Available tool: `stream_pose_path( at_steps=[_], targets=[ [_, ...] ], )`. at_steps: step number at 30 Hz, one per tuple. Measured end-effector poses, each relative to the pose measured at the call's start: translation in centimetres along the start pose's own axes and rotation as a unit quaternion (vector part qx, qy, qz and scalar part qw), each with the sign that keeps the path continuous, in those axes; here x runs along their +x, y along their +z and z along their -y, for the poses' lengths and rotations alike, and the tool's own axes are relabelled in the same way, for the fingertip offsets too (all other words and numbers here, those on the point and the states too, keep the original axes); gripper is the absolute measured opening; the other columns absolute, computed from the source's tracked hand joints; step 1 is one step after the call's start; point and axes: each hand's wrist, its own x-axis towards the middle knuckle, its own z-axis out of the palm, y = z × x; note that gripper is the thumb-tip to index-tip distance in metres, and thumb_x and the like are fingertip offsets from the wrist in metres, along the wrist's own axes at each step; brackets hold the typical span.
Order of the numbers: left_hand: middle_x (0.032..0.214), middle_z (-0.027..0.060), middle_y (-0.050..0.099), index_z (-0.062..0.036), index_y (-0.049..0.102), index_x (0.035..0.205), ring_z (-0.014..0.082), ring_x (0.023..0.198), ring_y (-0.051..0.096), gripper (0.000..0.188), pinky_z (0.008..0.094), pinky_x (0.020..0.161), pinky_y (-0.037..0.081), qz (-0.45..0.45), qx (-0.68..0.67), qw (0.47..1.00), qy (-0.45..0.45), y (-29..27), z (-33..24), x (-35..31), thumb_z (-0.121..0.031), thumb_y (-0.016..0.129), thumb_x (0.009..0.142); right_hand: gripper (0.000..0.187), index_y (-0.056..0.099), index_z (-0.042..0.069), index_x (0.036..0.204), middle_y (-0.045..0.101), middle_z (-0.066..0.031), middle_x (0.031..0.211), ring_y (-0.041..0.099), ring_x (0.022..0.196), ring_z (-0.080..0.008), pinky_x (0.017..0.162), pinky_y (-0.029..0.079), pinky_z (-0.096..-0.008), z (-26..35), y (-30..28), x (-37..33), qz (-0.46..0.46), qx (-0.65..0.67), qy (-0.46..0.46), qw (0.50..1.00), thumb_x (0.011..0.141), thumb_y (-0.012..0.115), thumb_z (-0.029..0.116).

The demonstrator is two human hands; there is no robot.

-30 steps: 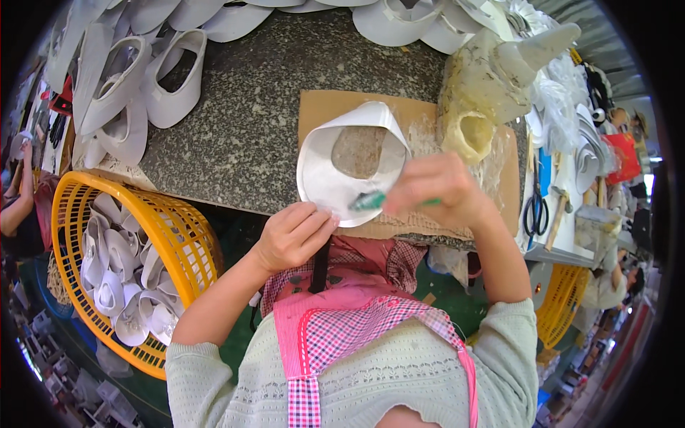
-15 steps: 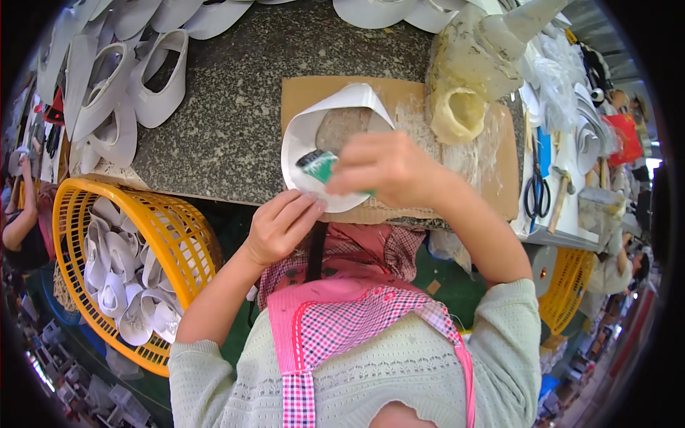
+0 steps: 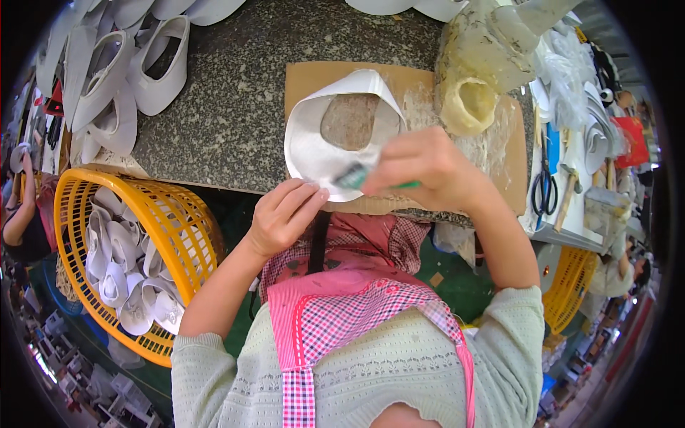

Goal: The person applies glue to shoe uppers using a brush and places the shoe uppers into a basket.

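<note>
A white shoe upper [image 3: 305, 148] lies with its wide oval opening face up on a brown cardboard sheet [image 3: 508, 153]. My left hand [image 3: 284, 220] pinches the upper's near edge between thumb and fingers, at its lower left. Closed round a small green brush [image 3: 352, 176], my right hand [image 3: 428, 170] is over the right side of the upper. The brush's dark bristles are blurred and point left, at the near inner surface of the upper; whether they touch it I cannot tell.
A yellowish, glue-crusted container [image 3: 485, 60] with a round mouth stands on the cardboard's far right. More white uppers [image 3: 158, 85] are at the far left of the speckled stone tabletop [image 3: 221, 118]. An orange basket [image 3: 178, 250] of uppers is at left; black scissors [image 3: 544, 191] are at right.
My right hand and the brush have moved right and slightly nearer, uncovering more of the upper's opening. My left hand keeps its hold on the edge.
</note>
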Motion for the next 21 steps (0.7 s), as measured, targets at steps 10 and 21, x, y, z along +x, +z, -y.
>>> stream_pose_path(
  at_steps=[10,21],
  targets=[
    [0.081,0.0092,0.056,-0.0002,0.061,0.084,0.0251,0.074,0.056,0.028,0.0309,0.062,0.049,-0.002,-0.006,1.000,-0.014,0.4,-0.4,1.0,0.001,0.060,0.056,0.016,0.063,0.012,0.078,0.057,-0.0026,0.066,0.054,0.057,-0.0201,0.047,0.040,-0.0288,0.5,0.4,-3.8,-0.084,-0.069,0.057,0.992,0.063,0.064,0.008],
    [0.079,0.0064,0.061,-0.0034,0.064,0.082,0.0146,0.069,0.059,0.010,0.0235,0.061,0.047,-0.006,-0.252,0.899,-0.357,-5.8,2.9,7.7,-0.001,0.060,0.073,0.021,0.055,-0.001,0.079,0.057,-0.0108,0.076,0.055,0.066,-0.0166,0.057,0.045,-0.0266,-0.8,6.4,-10.4,-0.443,0.445,0.279,0.727,0.065,0.067,0.010]
  ],
)
